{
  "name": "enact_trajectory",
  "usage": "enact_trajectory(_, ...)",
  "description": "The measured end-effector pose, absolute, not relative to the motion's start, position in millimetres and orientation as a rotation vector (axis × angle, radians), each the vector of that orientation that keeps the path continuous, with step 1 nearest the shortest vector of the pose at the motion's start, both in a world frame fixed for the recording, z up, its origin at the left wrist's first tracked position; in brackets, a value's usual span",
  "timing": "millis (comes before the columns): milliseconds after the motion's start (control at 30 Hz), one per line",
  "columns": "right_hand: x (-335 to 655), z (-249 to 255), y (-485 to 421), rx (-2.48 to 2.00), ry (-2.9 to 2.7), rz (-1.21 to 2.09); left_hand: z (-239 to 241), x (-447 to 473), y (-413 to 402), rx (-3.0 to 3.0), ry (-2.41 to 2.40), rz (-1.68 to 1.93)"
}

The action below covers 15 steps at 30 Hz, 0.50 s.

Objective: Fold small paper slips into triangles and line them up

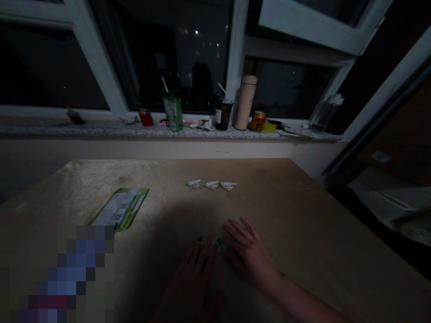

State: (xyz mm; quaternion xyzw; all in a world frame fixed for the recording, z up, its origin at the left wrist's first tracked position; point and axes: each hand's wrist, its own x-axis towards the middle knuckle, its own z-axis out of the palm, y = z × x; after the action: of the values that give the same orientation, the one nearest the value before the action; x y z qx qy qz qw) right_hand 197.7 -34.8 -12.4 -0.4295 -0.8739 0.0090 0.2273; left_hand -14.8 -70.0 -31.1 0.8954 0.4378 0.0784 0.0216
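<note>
Low in the dim head view, my left hand [193, 273] lies palm down on the brown table [296, 215], its fingers stretched out. Under and beside its fingertips is a small green-and-white piece [217, 242], mostly covered and too dark to make out fully. My right hand [248, 251] comes in from the right with fingers extended and a little apart, its near fingers beside that same piece. Farther back, three small triangular packets, white with green edges, lie in a row: a left one [194, 183], a middle one [212, 185] and a right one [228, 185].
A green printed pouch [123, 208] lies flat at the left, beside a pixelated blurred patch. On the windowsill [198, 133] stand a green cup [173, 112], a dark cup [222, 114], a beige flask [245, 103], an orange can [257, 121] and a red jar [146, 117].
</note>
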Motion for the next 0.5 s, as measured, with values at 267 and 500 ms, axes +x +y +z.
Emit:
enact_trajectory(267, 199, -18, -36, -1.177, -2.344, -0.100, -35, -16, -71, 2.733, 1.366, 0.287)
enact_trajectory(500, 197, -20, -34, -1.124, -2.359, -0.104, -11, -11, -52, 2.788, 1.373, 0.285)
